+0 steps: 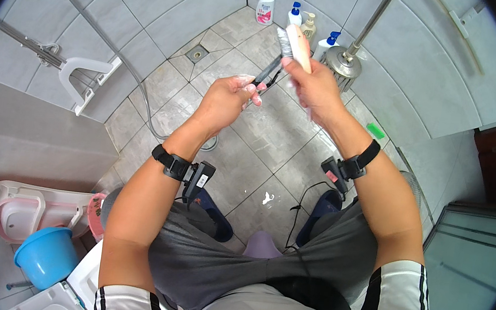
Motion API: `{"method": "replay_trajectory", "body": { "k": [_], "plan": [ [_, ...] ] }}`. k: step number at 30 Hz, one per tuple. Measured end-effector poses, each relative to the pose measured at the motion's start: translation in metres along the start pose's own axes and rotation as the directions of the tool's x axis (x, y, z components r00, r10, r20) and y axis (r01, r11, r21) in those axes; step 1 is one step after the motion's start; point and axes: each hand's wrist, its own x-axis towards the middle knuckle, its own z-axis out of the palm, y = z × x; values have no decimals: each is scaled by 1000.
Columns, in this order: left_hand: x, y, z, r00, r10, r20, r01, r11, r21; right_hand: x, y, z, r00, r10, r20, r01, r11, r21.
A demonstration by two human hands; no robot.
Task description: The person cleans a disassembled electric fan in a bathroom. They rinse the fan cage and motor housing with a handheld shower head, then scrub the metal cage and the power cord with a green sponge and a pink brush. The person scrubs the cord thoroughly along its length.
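My left hand (232, 95) pinches the lower end of a narrow dark strip-like object (267, 70) with a thin black part along it; what it is I cannot tell. White foam coats these fingertips. My right hand (320, 87) grips a scrub brush (299, 45) with a pale handle. Its whitish bristles (284, 43) face left, just above the upper end of the dark object. Whether the bristles touch it is unclear. Foam also clings to the right fingers. Both hands are held out above the tiled floor (257, 156).
Several pump bottles (265, 6) line the far wall. Beside them a metal pole with a round metal head (342, 64) leans. A floor drain (196, 54), shower hose (145, 100) and green piece (375, 130) lie beyond my slippers (212, 215). At left are a blue bucket (47, 256) and a pink-white tub (32, 207).
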Motion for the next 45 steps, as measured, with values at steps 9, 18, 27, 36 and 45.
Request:
{"method": "replay_trajectory", "body": {
  "k": [9, 18, 27, 36, 45],
  "plan": [
    [-1, -3, 8, 980, -77, 182, 84, 996, -29, 17, 8, 5, 994, 95, -62, -71, 946, 318],
    [3, -15, -4, 996, -87, 11, 86, 996, 37, -16, 0, 11, 957, -289, -38, 187, 708, -681],
    [4, -8, 2, 995, -99, -25, 100, 995, 17, -8, 9, 0, 929, -367, -57, 196, 614, -765],
    [6, -18, -5, 997, -81, 18, 81, 996, -22, 2, 10, -4, 961, -273, -37, 141, 605, -784],
    [14, -34, -8, 994, -110, 3, 110, 990, -86, -4, 36, 10, 948, -317, -3, 222, 670, -708]
  ]
}}
